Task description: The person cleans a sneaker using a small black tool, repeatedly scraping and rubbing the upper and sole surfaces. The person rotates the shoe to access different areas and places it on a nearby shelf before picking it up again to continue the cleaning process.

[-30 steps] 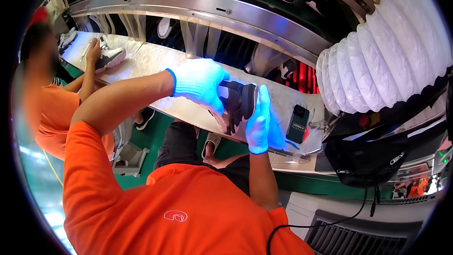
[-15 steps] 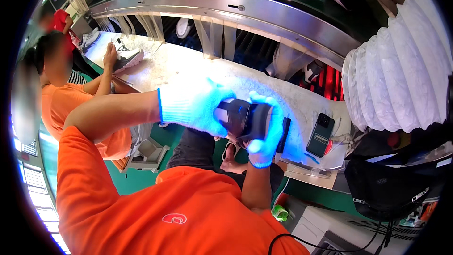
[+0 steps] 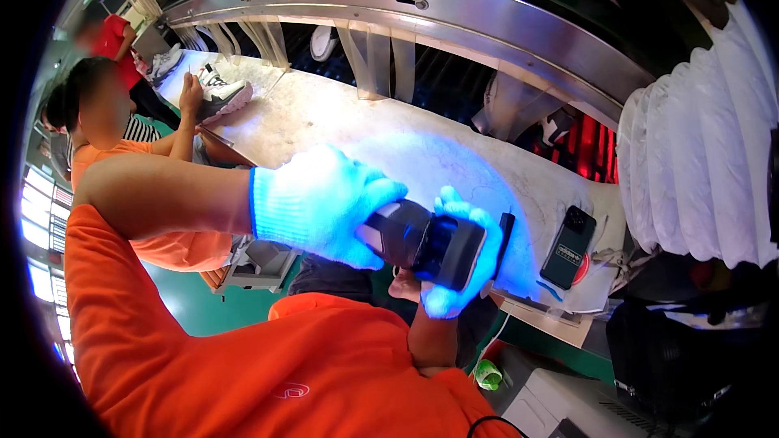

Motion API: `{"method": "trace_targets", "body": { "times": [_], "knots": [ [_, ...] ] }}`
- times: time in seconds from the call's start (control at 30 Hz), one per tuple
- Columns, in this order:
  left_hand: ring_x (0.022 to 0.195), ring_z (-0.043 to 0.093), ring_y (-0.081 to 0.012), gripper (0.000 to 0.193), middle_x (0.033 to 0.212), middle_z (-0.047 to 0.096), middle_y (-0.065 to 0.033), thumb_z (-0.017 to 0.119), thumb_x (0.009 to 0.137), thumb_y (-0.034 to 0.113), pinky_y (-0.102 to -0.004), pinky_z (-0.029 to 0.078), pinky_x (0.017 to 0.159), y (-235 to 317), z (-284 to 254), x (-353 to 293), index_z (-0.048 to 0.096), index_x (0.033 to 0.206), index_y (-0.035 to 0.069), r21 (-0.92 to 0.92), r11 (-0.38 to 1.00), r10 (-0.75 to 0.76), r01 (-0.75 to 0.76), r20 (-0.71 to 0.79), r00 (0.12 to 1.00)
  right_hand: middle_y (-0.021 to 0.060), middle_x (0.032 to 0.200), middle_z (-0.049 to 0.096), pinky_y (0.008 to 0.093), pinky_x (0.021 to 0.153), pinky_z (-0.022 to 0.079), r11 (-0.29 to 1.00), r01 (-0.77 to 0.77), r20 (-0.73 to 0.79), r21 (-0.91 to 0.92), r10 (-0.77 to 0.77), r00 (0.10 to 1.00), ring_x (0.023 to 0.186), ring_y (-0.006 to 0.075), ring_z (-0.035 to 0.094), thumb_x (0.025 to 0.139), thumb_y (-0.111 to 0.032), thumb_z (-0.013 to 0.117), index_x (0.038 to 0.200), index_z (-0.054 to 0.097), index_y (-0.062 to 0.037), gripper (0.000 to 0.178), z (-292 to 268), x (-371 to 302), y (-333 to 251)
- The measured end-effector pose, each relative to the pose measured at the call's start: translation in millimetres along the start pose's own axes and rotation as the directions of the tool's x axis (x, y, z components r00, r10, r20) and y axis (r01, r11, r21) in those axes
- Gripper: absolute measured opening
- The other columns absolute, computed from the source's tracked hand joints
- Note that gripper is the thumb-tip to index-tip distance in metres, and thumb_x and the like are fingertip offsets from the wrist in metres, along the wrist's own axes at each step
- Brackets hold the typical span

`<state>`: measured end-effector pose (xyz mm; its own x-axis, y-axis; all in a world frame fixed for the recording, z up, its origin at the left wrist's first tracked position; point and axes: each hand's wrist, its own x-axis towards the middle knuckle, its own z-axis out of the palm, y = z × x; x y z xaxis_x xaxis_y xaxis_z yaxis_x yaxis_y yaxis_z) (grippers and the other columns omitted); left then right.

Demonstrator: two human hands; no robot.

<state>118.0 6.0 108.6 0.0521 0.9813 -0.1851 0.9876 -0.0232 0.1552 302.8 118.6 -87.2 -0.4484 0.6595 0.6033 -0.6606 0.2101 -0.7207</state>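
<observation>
Between the two gloves: one dark shoe (image 3: 399, 231), held up before the near edge of the table, its far end partly covered.
Left hand (image 3: 329, 207): wrapped tight on one end of the shoe — what lies under the palm is hidden.
Right hand (image 3: 479, 255): clamped on the other end, fingers above, thumb below.
Black stick (image 3: 505, 239): one, partly hidden behind the right hand.
White table (image 3: 316, 118): one phone (image 3: 568, 247), with a round red thing (image 3: 582, 269) half covered beneath it.
White hose (image 3: 682, 146): one, cut off at right.
Co-workers at left: two clearly visible — one in orange (image 3: 122, 152), one in red (image 3: 114, 39).
Behind the table: one white shoe (image 3: 323, 42).
</observation>
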Motion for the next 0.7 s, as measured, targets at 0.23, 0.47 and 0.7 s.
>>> {"method": "trace_targets", "body": {
  "times": [0.23,0.47,0.7],
  "knots": [
    [0.087,0.081,-0.038,0.078,0.104,0.079,-0.0155,0.091,0.084,0.054,-0.0462,0.067,0.071,-3.8,2.9,-2.9,0.066,0.137,0.002,-0.035,0.997,0.063,-0.062,0.004,0.998,0.0249,0.14,0.068,0.0528,0.116,0.054,0.993,-0.012,-0.106,-0.119,-0.001,0.994,0.132,0.0401,0.069,0.075,-0.061,0.097,0.145,0.052,0.0034,0.105,20.6,9.0,-22.1],
    [0.085,0.081,-0.0375,0.08,0.105,0.08,-0.0158,0.092,0.084,0.053,-0.0443,0.068,0.072,-13.0,-0.1,5.9,0.065,0.138,0.002,-0.082,0.989,0.123,-0.124,-0.011,0.992,0.0225,0.126,0.077,0.0498,0.11,0.06,0.99,-0.061,-0.143,-0.124,0.043,0.989,0.119,0.0362,0.076,0.087,-0.051,0.094,0.132,0.06,0.0019,0.077,23.3,20.1,-26.5],
    [0.084,0.08,-0.0386,0.082,0.102,0.079,-0.0161,0.091,0.084,0.056,-0.0468,0.067,0.071,-15.0,2.4,15.2,0.064,0.139,0.001,-0.039,0.985,0.166,-0.166,0.0,0.986,0.0265,0.146,0.065,0.0539,0.118,0.052,0.99,0.092,0.02,-0.111,-0.09,0.996,0.131,0.0362,0.069,0.092,-0.042,0.092,0.146,0.053,0.0006,0.079,11.6,27.1,-20.9]
  ]
}}
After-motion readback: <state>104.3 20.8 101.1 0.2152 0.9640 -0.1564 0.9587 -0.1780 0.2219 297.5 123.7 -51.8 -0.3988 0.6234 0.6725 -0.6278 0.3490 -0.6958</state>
